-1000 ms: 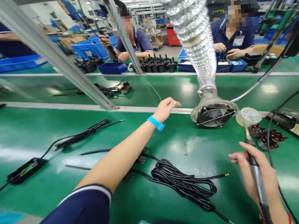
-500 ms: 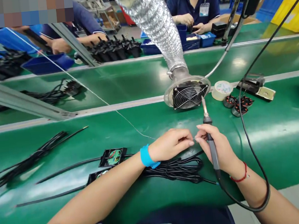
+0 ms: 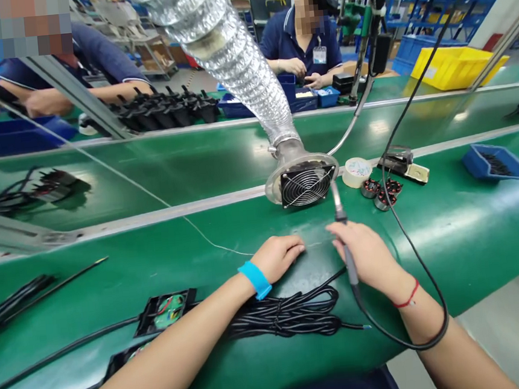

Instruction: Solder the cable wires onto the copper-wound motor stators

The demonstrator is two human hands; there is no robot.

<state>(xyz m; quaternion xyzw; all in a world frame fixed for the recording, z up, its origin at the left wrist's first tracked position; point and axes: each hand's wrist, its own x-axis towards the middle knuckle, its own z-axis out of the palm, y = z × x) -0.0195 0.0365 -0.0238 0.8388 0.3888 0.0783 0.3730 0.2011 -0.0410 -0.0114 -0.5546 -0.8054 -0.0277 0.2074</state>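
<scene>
- The person's left hand (image 3: pixel 279 255), with a blue wristband (image 3: pixel 255 279), rests on the green conveyor belt (image 3: pixel 449 232), fingertips pinched on a thin solder wire (image 3: pixel 165 206) that runs away up and to the left.
- The right hand (image 3: pixel 365 255) is gripped around a soldering iron (image 3: pixel 339 216) — tip pointing away, toward a fume-extractor fan (image 3: pixel 306 184).
- A coiled black cable (image 3: pixel 288 314) lies just below both hands, with an open black case (image 3: pixel 164 304) showing a circuit board to its left.
- Beyond the fan sit a tape roll (image 3: pixel 356 171) and small copper coils (image 3: pixel 381 191).
- Across the belt, other people work — one in a dark blue shirt (image 3: pixel 302 36).
</scene>
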